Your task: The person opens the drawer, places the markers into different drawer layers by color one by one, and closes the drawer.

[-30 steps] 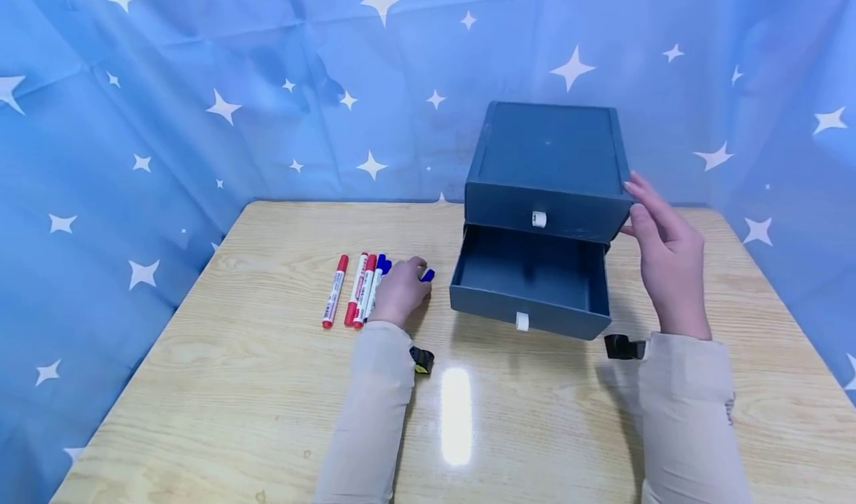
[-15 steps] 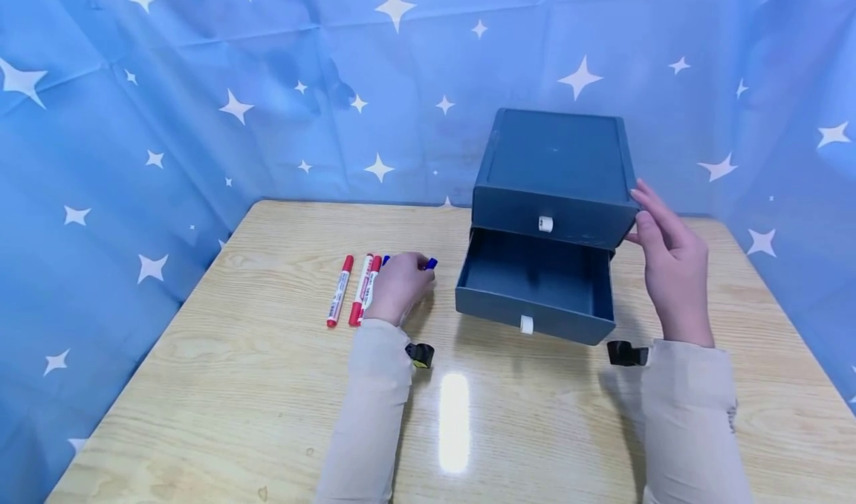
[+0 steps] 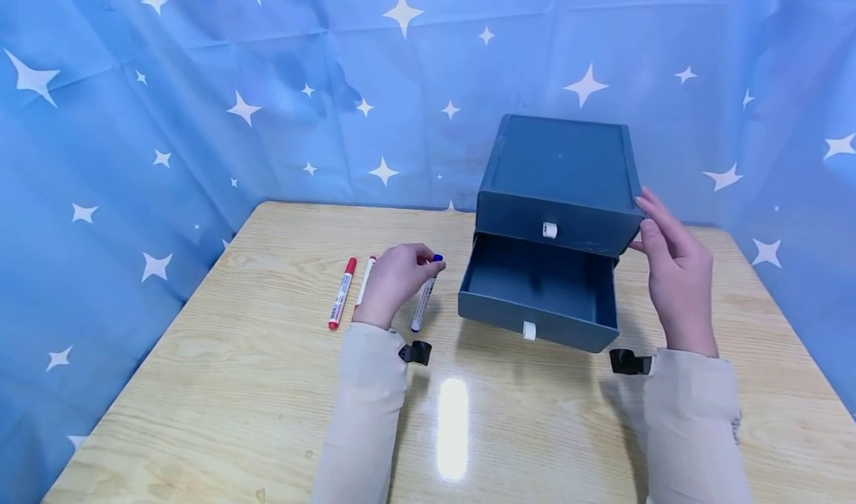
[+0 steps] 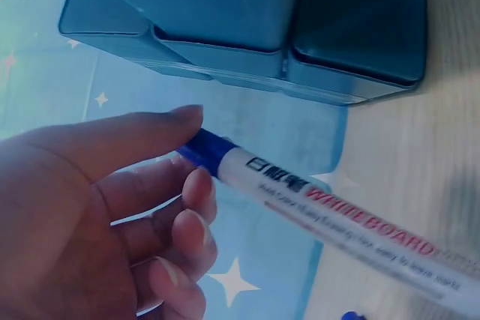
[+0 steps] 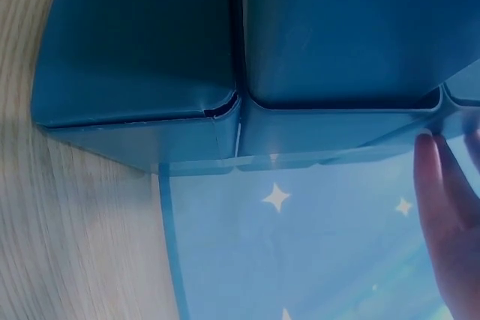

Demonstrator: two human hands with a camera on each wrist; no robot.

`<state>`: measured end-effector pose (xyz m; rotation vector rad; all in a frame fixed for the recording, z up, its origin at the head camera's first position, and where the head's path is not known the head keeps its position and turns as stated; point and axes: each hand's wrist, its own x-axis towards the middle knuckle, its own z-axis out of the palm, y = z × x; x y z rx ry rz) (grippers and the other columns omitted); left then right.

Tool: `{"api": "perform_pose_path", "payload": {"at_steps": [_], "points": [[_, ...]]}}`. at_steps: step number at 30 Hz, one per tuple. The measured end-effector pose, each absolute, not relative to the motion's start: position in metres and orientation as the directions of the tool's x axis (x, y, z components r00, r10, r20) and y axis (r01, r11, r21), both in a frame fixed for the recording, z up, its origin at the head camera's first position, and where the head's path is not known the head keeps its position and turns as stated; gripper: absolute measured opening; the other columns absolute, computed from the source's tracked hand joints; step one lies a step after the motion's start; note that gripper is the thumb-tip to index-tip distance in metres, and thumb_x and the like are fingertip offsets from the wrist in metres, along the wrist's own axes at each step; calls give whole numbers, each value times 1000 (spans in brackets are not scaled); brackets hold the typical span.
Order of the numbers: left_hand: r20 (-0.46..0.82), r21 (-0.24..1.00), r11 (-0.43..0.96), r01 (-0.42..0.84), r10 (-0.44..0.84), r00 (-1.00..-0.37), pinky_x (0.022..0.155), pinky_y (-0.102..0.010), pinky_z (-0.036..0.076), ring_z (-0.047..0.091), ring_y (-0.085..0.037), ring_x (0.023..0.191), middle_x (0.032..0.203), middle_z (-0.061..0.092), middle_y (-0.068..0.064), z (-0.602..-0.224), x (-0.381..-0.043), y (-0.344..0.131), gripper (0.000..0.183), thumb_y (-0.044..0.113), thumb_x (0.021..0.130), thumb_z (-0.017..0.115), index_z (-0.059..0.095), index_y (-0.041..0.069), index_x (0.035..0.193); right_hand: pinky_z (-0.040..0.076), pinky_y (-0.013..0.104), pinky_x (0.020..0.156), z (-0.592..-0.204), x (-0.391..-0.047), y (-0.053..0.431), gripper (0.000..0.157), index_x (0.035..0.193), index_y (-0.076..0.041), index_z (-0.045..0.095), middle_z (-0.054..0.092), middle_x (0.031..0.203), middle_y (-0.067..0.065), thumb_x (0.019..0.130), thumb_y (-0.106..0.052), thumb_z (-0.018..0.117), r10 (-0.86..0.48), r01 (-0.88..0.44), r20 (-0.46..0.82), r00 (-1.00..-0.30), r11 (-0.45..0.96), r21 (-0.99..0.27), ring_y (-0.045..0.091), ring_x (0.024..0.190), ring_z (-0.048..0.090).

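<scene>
In the head view my left hand (image 3: 396, 281) holds a whiteboard marker (image 3: 424, 302) above the table, left of the drawer unit. The left wrist view shows thumb and fingers pinching its blue cap (image 4: 206, 149), the white barrel (image 4: 337, 222) slanting down and away. My right hand (image 3: 681, 285) is at the right side of the dark blue drawer unit (image 3: 565, 162), its fingertips (image 5: 425, 144) touching the unit in the right wrist view. The lower drawer (image 3: 538, 325) is pulled out, with nothing seen inside; the upper one is closed.
A red-capped marker (image 3: 342, 294) lies left of my left hand. Beside it another marker (image 3: 365, 281) is partly covered by the hand. A blue tip (image 4: 352, 315) shows low in the left wrist view. A star-patterned cloth (image 3: 401, 117) hangs behind the wooden table (image 3: 221, 385).
My left hand has lifted the blue-capped marker off the table, bringing its barrel into sight. My right hand stays against the drawer unit. The head view has shifted slightly.
</scene>
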<state>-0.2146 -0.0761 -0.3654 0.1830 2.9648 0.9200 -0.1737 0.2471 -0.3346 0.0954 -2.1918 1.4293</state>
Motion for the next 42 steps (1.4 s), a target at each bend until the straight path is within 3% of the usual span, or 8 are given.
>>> {"api": "perform_pose_path", "payload": {"at_steps": [5, 33, 42], "points": [[4, 554, 823, 125, 147, -989, 56, -27, 43, 54, -12, 66, 78, 60, 8, -361, -210, -76, 24, 40, 83, 60, 65, 19, 94, 38, 15, 83, -335, -173, 248, 34, 127, -23, 50, 40, 136, -8, 94, -25, 43, 212, -329, 450, -867, 435, -838, 0, 83, 59], [42, 531, 831, 162, 165, -985, 55, -27, 42, 53, -13, 65, 78, 59, 6, -343, -197, -77, 20, 37, 82, 62, 60, 19, 92, 41, 15, 80, -336, -172, 248, 34, 127, -23, 51, 41, 135, -7, 94, -25, 44, 220, -333, 461, -860, 443, -833, 1, 86, 59], [156, 550, 801, 239, 183, -971, 54, -27, 41, 51, -12, 63, 80, 59, 8, -328, -189, -80, 17, 34, 87, 54, 59, 20, 95, 40, 15, 79, -336, -173, 246, 33, 127, -23, 51, 41, 135, -7, 94, -25, 44, 221, -341, 465, -857, 431, -835, 2, 84, 59]]}}
